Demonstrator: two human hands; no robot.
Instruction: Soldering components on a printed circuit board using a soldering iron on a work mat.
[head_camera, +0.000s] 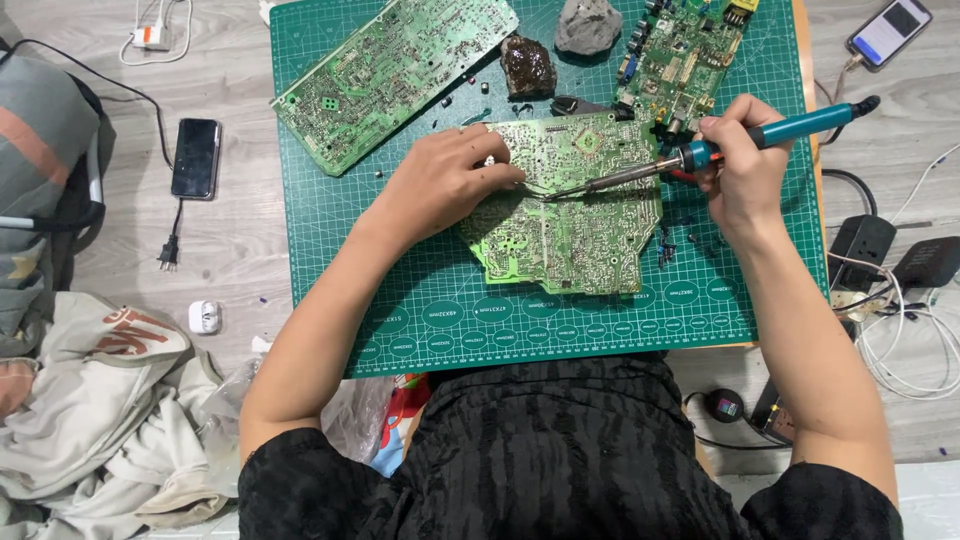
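I see the green cutting mat (450, 330) nearest me, with the circuit board (590, 225) lying flat at its centre. My left hand (450, 180), at 10 o'clock of the board, presses its edge, fingers together on it. My right hand (745, 175), at 3 o'clock, has its fingers clamped on the teal soldering iron (790, 130), tip touching the board. 2 more boards, a long board (395, 75) and a small board (685, 50), lie at 12 o'clock.

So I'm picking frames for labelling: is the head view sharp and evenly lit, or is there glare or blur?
Head view: even, soft light with faint shadows; circuit board and soldering iron sharp; no motion blur on the left hand or right hand; no strong glare on the green cutting mat; slight wide-angle stretch at the edges.
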